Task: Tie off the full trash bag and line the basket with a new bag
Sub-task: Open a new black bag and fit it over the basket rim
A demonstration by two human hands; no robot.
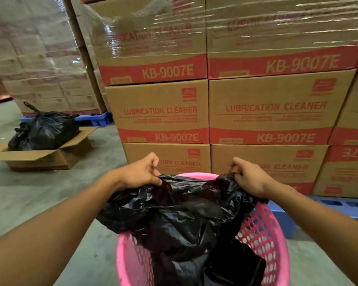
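Observation:
A pink perforated plastic basket [262,230] stands on the floor right below me. A thin black trash bag [180,215] hangs crumpled into it, its mouth held up over the far rim. My left hand [141,172] pinches the bag's edge on the left. My right hand [248,176] grips the bag's edge on the right, above the basket's right rim. A tied, full black trash bag [46,131] sits in an open cardboard box [50,157] on the floor at the left.
Stacked cardboard cartons [163,112] marked LUBRICATION CLEANER, partly shrink-wrapped, rise directly behind the basket on a blue pallet [339,205]. More wrapped cartons [39,58] stand at the back left on another blue pallet [95,119]. Grey concrete floor [50,193] lies between.

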